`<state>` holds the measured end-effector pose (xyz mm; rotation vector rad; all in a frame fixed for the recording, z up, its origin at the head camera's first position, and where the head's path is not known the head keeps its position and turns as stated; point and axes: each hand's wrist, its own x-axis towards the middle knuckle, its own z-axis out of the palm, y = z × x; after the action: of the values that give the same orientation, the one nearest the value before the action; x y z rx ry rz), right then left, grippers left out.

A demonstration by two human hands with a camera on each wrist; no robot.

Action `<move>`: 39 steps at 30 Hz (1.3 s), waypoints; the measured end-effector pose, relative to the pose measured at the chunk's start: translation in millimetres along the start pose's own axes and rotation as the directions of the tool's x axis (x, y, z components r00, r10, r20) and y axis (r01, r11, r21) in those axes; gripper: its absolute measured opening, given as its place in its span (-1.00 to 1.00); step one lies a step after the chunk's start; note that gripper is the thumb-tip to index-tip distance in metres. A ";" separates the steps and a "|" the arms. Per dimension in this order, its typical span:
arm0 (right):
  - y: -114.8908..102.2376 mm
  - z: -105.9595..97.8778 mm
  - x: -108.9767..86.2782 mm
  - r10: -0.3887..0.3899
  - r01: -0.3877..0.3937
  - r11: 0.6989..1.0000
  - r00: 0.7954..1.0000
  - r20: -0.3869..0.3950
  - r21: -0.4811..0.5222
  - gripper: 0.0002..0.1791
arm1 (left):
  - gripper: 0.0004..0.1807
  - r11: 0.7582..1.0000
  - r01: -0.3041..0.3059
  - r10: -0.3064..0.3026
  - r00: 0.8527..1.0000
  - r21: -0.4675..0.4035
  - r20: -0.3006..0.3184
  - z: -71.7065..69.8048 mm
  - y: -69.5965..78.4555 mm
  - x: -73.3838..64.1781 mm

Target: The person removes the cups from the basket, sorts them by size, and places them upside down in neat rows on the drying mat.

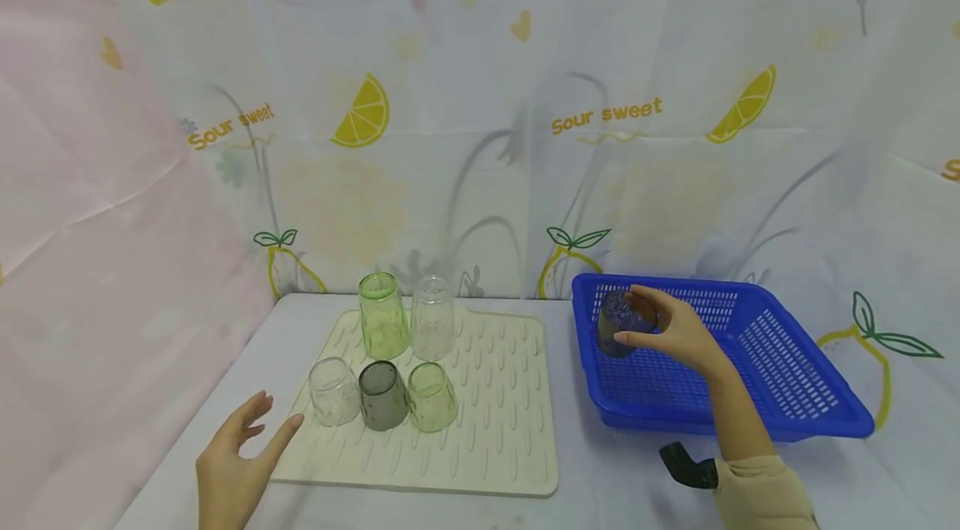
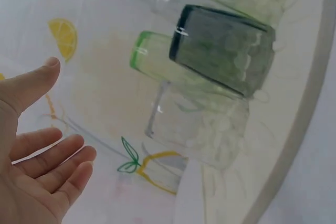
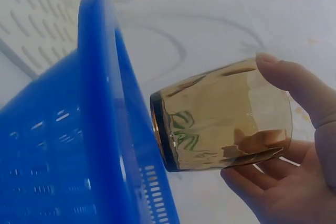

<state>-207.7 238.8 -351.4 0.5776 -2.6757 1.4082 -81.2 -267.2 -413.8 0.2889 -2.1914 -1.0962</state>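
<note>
My right hand (image 1: 671, 334) holds an amber-brown glass (image 3: 226, 119) over the left part of a blue plastic basket (image 1: 727, 422). In the right wrist view the thumb (image 3: 286, 72) lies on one side near its upper end and the fingers on the other, its dark thick base close to the basket's rim. My left hand (image 1: 236, 455), empty, is spread with thumb and fingers apart beside a cream drying mat (image 1: 510, 430). Nearest to it on the mat stands a short clear glass (image 1: 333, 392), then a dark grey glass (image 1: 384, 397) and a short green glass (image 1: 432, 398).
Behind those, a tall green glass (image 1: 384, 317) and a tall clear glass (image 1: 432, 319) stand on the mat. A strip of white table (image 1: 573, 397) separates mat and basket. A lemon-print cloth (image 1: 465, 180) hangs at the back. A black piece (image 1: 686, 466) sticks out by the right sleeve.
</note>
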 end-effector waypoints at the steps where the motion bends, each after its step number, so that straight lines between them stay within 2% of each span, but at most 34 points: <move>1: -1.6 0.8 -1.6 -0.008 0.008 1.000 1.000 -0.006 0.010 -0.14 | -0.39 1.000 -0.027 0.027 1.000 -0.016 0.001 1.0 4.0 0.8; 6: -10.5 5.5 -8.6 -0.049 0.049 0.996 0.999 -0.004 0.074 -0.16 | -0.45 0.988 -0.109 0.118 0.990 -0.110 0.078 8.8 28.6 3.8; 9: -16.3 8.9 -12.5 -0.070 0.069 0.992 0.997 0.010 0.106 -0.16 | -0.48 0.968 -0.156 0.187 0.971 -0.194 0.152 18.1 42.3 5.6; 12: -20.5 12.4 -16.5 -0.087 0.085 0.989 0.996 0.014 0.118 -0.17 | -0.49 0.940 -0.186 0.256 0.939 -0.288 0.228 32.0 53.8 5.9; 15: -22.9 16.7 -19.4 -0.102 0.099 0.987 0.995 0.019 0.128 -0.17 | -0.48 0.910 -0.190 0.306 0.906 -0.368 0.291 47.7 63.1 4.6; 20: -27.3 25.3 -22.4 -0.135 0.128 0.977 0.990 0.030 0.172 -0.15 | -0.48 0.881 -0.187 0.362 0.859 -0.435 0.363 73.6 75.1 1.1; 25: -31.9 38.4 -22.1 -0.206 0.197 0.956 0.978 0.021 0.218 -0.16 | -0.46 0.850 -0.167 0.410 0.805 -0.499 0.429 94.2 90.3 -1.7; 29: -37.1 50.9 -20.8 -0.272 0.259 0.931 0.962 0.016 0.259 -0.18 | -0.43 0.841 -0.111 0.410 0.770 -0.530 0.489 106.6 105.5 -4.3; 32: -42.4 59.5 -19.7 -0.310 0.293 0.917 0.950 0.024 0.271 -0.19 | -0.41 0.836 -0.092 0.418 0.745 -0.541 0.520 116.0 114.4 -6.3; 35: -46.8 67.1 -18.0 -0.316 0.292 0.913 0.948 0.039 0.286 -0.19 | -0.38 0.825 -0.082 0.441 0.712 -0.558 0.547 124.6 121.8 -8.6; 39: -51.9 73.9 -15.9 -0.343 0.311 0.898 0.938 0.052 0.310 -0.20 | -0.34 0.801 -0.068 0.484 0.658 -0.595 0.576 135.1 130.4 -11.2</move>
<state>-165.9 157.4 -357.2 1.0995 -2.2963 1.7229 -148.2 -95.5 -375.8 -0.8677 -2.2874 -1.7577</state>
